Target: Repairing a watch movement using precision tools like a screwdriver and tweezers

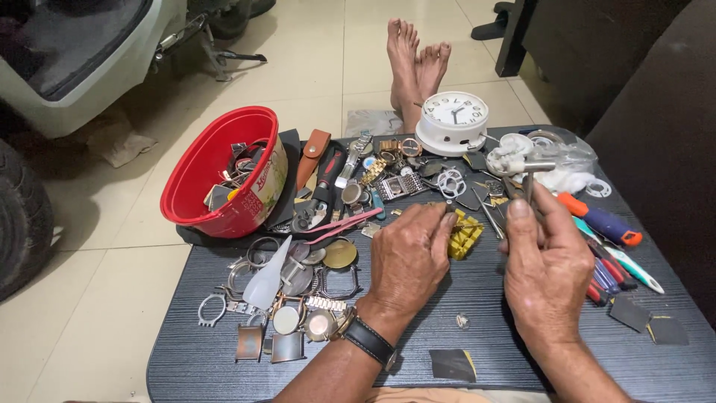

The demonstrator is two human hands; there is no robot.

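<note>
Hands at mid tabletop [522,358]. Left hand [406,261] presses its closed grip onto a yellow watch band [464,237]; right hand [544,272], just right, pinches a small metal tool [528,183]. White clock [453,119] stands far.

Black-strapped wristwatch [371,342] on left wrist; bare forearms.

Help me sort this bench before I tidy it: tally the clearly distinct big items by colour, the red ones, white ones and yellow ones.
Red: 1, the red tub
White: 1, the white clock
Yellow: 1, the yellow watch band by the left hand
Total: 3
Smaller parts are too jumbled to count.
</note>
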